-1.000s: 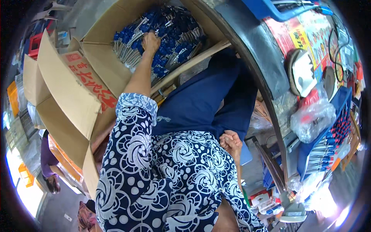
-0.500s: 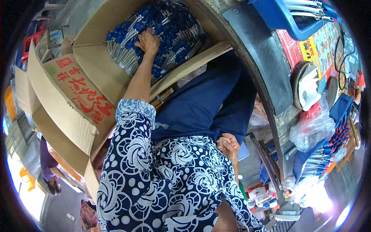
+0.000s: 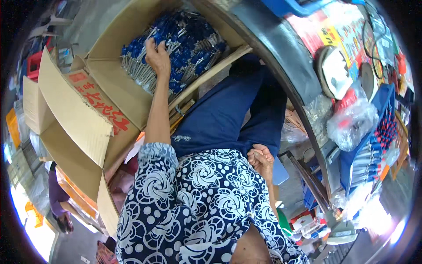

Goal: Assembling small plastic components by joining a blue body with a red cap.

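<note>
Many slim blue-silver pieces (image 3: 193,44) lie heaped beneath parted left fingers (image 3: 151,47); right fingers (image 3: 261,152) curl fistlike.

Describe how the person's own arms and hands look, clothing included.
The left hand and right hand wear no gloves. The left sleeve is navy with white swirls and dots, its paler cuff turned back, leaving the forearm bare.

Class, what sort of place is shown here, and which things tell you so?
Probably a small workshop: an open brown cardboard box heaped with thin blue-and-silver pieces, and a long blue plastic tray of slim pen-like pieces.
</note>
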